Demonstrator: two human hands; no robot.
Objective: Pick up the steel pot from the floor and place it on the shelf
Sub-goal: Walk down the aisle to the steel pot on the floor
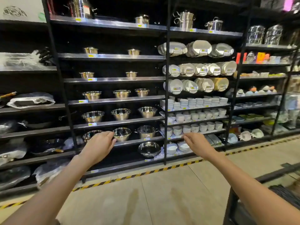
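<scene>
Both my arms reach out toward a black shelf unit (118, 122) stocked with steel pots and bowls. My left hand (99, 147) is empty, fingers loosely spread, its fingertips just in front of a steel bowl (122, 133) on a low shelf. My right hand (197, 144) is empty too, palm down, in front of the neighbouring crockery shelf. A steel pot with two side handles (146, 132) stands on the same low shelf between my hands. One shelf lower sits a wide steel bowl (149, 149). I see no pot on the floor.
White plates (199, 69) and stacked bowls (199, 103) fill the unit to the right. Bagged pans (30, 99) lie on the left shelves. Yellow-black tape (162, 169) marks the tiled floor (154, 200) along the shelf base. A dark cart (267, 192) stands at my lower right.
</scene>
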